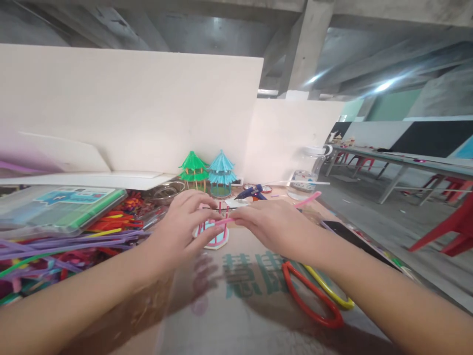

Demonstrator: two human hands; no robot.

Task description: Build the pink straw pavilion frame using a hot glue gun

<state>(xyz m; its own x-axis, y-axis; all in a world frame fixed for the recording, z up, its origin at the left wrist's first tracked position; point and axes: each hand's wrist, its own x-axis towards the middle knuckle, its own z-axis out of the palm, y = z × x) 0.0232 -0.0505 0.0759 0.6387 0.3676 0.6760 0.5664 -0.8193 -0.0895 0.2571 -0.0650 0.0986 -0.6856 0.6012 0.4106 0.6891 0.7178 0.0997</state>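
The right hand [271, 224] pinches a pink strip [224, 221] at a small model base [219, 243] with upright pink posts [220, 208]; the left hand [183, 222] curves near the strip's end, whether gripping cannot be told.

Glare [384, 87] upper right, soft shadows [186, 298], blurred edges
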